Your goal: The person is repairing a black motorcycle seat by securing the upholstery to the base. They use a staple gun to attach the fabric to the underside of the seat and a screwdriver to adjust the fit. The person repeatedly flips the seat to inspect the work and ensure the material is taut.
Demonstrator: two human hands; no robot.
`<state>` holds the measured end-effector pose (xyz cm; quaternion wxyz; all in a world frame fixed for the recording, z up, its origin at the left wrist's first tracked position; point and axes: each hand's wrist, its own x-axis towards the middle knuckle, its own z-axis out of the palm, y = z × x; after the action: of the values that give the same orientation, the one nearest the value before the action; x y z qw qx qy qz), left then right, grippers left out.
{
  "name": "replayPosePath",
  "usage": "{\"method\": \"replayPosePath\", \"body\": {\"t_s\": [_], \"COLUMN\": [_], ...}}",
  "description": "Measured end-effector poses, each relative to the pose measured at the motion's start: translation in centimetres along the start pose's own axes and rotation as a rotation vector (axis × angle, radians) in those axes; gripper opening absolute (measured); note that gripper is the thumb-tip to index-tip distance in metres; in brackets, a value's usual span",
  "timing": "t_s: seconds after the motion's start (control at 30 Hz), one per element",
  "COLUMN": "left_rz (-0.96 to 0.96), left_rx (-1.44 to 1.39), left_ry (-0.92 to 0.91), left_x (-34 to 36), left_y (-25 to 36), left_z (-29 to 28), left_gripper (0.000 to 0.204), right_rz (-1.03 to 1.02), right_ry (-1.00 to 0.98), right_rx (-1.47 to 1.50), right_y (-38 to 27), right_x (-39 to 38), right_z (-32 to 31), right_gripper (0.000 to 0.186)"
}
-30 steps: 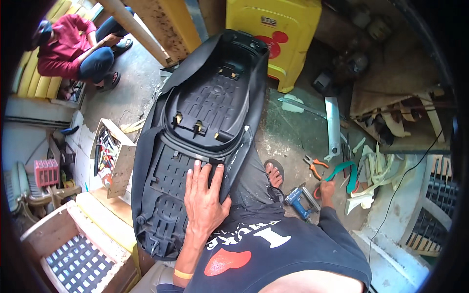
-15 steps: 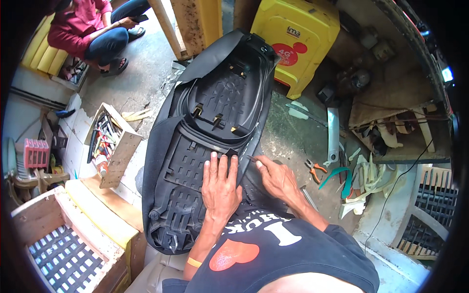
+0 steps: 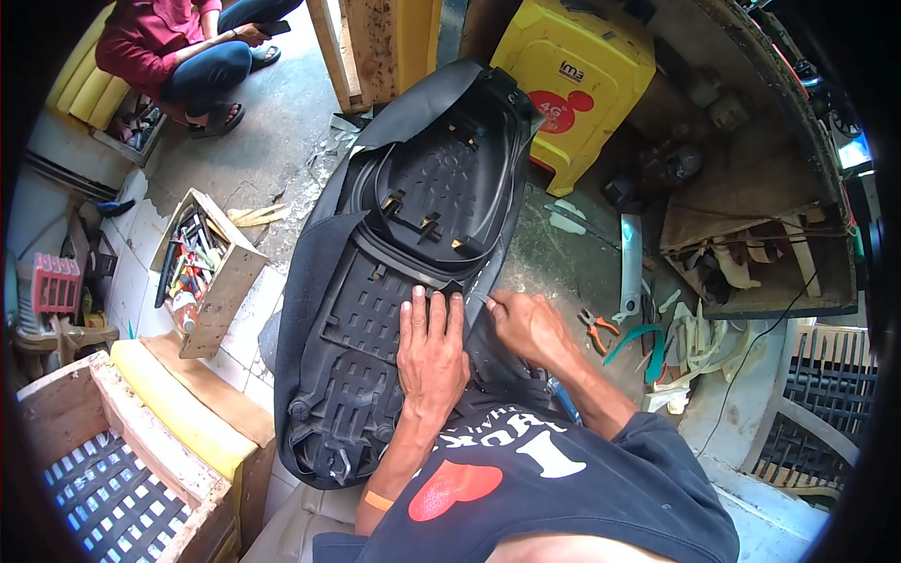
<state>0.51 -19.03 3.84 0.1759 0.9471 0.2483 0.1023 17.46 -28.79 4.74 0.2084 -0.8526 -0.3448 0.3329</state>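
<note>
An upturned black motorcycle seat (image 3: 361,319) lies lengthwise in front of me, its ribbed plastic base facing up. Loose black cover material (image 3: 324,253) stands up along its left side. My left hand (image 3: 433,361) rests flat on the base, fingers stretched out and side by side. At the seat's right edge my right hand (image 3: 527,327) is closed. A thin, light sliver shows at its fingertips by the cover's rim, too small to name. Whatever lies inside the fist is hidden.
Orange-handled pliers (image 3: 598,330) lie on the floor at right, near pale scraps (image 3: 704,347). A yellow plastic stool (image 3: 582,84) stands beyond the seat. At left are a wooden tool box (image 3: 221,281) and a wooden frame (image 3: 155,413). Another person (image 3: 155,56) squats far left, holding a phone.
My right hand has shifted slightly up and is more tightly curled at the seat's edge. My left hand stays flat on the base. The whole view has tilted a little.
</note>
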Motion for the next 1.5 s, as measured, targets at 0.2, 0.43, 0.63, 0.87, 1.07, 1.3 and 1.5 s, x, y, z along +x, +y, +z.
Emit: {"method": "replayPosePath", "body": {"t_s": [0.2,0.43,0.63,0.87,1.07,1.3,1.5], "left_rz": [0.011,0.007,-0.031,-0.004,-0.015,0.018,0.017], "left_rx": [0.006,0.006,-0.073,-0.025,-0.026,-0.036,-0.013], "left_ry": [0.002,-0.011,-0.049,-0.019,0.004,0.026,0.047], "left_x": [0.0,0.3,0.5,0.1,0.0,-0.2,-0.5], "left_y": [-0.5,-0.3,0.2,-0.2,-0.5,-0.7,-0.9], "left_z": [0.4,-0.2,-1.7,-0.3,0.5,0.6,1.3], "left_gripper": [0.092,0.091,0.089,0.089,0.088,0.084,0.082], "right_rz": [0.222,0.269,-0.134,0.124,0.744,0.682,0.479], "right_ry": [-0.052,0.061,0.378,0.505,0.023,0.162,0.271], "right_rx": [0.371,0.246,0.434,0.236,-0.184,-0.227,0.267], "right_y": [0.4,0.2,2.8,16.7,36.2,32.4,20.7], "right_x": [0.3,1.6,2.2,4.0,-11.5,-15.4,-7.5], "right_z": [1.4,3.0,5.7,3.8,14.1,17.7,4.4], "right_gripper": [0.042,0.071,0.052,0.048,0.067,0.080,0.042]}}
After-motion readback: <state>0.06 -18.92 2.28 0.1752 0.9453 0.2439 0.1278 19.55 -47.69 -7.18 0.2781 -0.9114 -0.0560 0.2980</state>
